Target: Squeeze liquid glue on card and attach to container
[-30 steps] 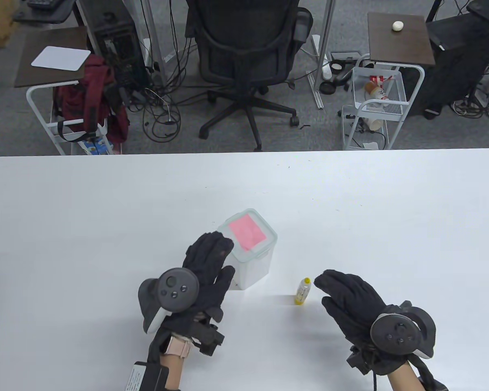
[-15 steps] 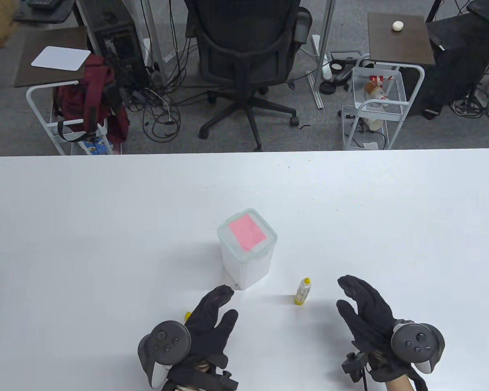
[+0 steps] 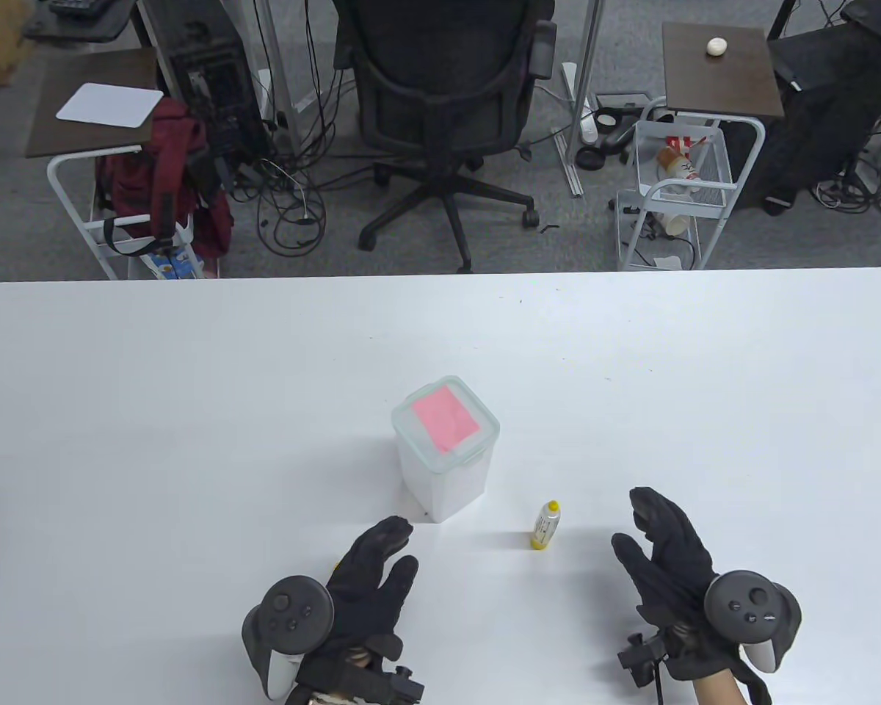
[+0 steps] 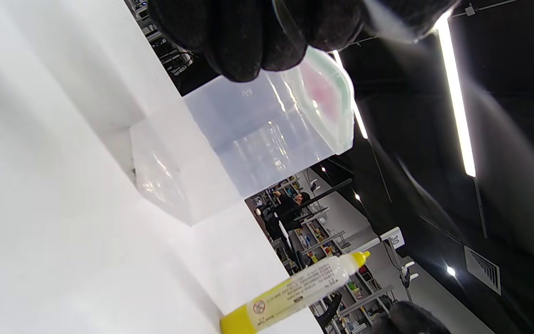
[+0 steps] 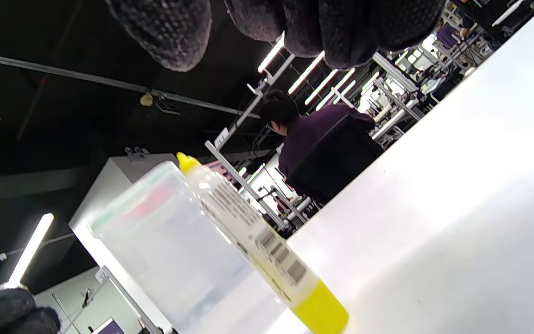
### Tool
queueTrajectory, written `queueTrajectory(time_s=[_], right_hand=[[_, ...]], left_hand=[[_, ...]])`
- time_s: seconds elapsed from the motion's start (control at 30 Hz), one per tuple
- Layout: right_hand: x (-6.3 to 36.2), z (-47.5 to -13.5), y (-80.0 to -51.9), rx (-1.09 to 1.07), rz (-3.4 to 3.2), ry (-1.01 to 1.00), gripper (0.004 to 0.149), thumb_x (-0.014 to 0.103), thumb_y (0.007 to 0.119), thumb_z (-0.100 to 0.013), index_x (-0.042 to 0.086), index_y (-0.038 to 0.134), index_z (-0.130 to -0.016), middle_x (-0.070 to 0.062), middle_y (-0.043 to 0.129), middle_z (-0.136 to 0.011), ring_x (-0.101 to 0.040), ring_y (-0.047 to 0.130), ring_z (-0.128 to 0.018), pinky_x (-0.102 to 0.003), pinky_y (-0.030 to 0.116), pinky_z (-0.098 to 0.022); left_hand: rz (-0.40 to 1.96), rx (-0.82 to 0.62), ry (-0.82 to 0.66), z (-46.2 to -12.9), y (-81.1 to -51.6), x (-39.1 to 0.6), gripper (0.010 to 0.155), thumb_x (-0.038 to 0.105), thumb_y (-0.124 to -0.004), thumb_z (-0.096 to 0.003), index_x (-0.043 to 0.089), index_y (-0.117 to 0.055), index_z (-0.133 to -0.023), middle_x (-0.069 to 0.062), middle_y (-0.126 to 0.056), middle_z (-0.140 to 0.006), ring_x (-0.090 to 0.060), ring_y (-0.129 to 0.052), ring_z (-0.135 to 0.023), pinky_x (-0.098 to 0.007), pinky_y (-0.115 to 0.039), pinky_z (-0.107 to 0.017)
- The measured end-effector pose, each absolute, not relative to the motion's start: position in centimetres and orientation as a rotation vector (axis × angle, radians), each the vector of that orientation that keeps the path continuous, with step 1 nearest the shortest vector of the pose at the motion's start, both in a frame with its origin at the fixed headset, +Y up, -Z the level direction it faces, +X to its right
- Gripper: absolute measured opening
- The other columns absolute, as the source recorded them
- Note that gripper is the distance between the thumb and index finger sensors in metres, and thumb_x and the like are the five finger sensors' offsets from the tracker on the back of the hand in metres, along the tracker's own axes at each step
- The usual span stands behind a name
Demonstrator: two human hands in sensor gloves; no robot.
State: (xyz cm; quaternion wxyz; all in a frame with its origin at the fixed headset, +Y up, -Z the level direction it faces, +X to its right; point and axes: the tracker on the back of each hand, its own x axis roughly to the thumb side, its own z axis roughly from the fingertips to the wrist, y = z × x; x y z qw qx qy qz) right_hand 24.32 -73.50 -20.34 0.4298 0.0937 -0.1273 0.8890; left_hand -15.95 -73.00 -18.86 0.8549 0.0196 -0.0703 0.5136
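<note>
A translucent lidded container stands mid-table with a pink card lying on its lid; it also shows in the left wrist view and the right wrist view. A small glue bottle with a yellow cap and base stands to the container's right, seen too in the left wrist view and the right wrist view. My left hand rests open on the table below the container, holding nothing. My right hand is open and empty, right of the bottle. A yellow bit peeks from under my left hand.
The white table spreads wide to the left, right and far side. Beyond its far edge are an office chair, two side carts and cables on the floor.
My left hand has let go of the container and drawn back toward the near edge. My right hand has drawn back from the glue bottle. The container, card and bottle stay put.
</note>
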Motion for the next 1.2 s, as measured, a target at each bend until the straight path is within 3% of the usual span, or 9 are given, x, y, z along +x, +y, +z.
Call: queueTrajectory(time_s=[0.4, 0.6, 0.8, 1.2], right_hand=[[19.3, -23.8, -76.3, 0.274, 2.279, 0.053, 0.081, 0.045, 0.072, -0.057, 0.006, 0.032, -0.115, -0.026, 0.044, -0.113, -0.045, 0.066, -0.092, -0.055, 0.063, -0.069], [17.6, -25.0, -76.5, 0.272, 2.290, 0.116, 0.076, 0.043, 0.073, -0.057, 0.009, 0.036, -0.114, -0.022, 0.050, -0.112, -0.042, 0.071, -0.090, -0.052, 0.067, -0.067], [16.9, -24.8, -76.5, 0.295, 2.347, 0.104, 0.055, 0.040, 0.070, -0.059, 0.018, 0.052, -0.106, -0.015, 0.063, -0.105, -0.037, 0.078, -0.085, -0.047, 0.072, -0.064], [16.0, -23.1, -75.6, 0.453, 2.245, -0.035, 0.055, 0.038, 0.072, -0.057, 0.011, 0.059, -0.102, -0.019, 0.071, -0.097, -0.039, 0.084, -0.075, -0.048, 0.076, -0.057]], left_hand=[[1.089, 0.068, -0.090, -19.1, -73.1, -17.4, 0.058, 0.056, -0.068, -0.0475, 0.039, -0.055, -0.102, 0.011, -0.069, -0.107, -0.017, -0.077, -0.100, -0.037, -0.063, -0.080], [1.073, 0.076, -0.049, -19.2, -73.2, -17.9, 0.059, 0.055, -0.069, -0.0474, 0.040, -0.054, -0.102, 0.011, -0.068, -0.108, -0.018, -0.076, -0.101, -0.037, -0.062, -0.081], [0.994, 0.088, 0.000, -19.4, -73.2, -18.6, 0.060, 0.054, -0.070, -0.0475, 0.040, -0.052, -0.103, 0.011, -0.064, -0.110, -0.019, -0.071, -0.104, -0.038, -0.058, -0.083], [0.548, -0.007, 0.140, -19.8, -73.9, -18.5, 0.069, 0.051, -0.077, -0.0457, 0.042, -0.046, -0.106, 0.011, -0.056, -0.115, -0.019, -0.064, -0.110, -0.039, -0.053, -0.085]])
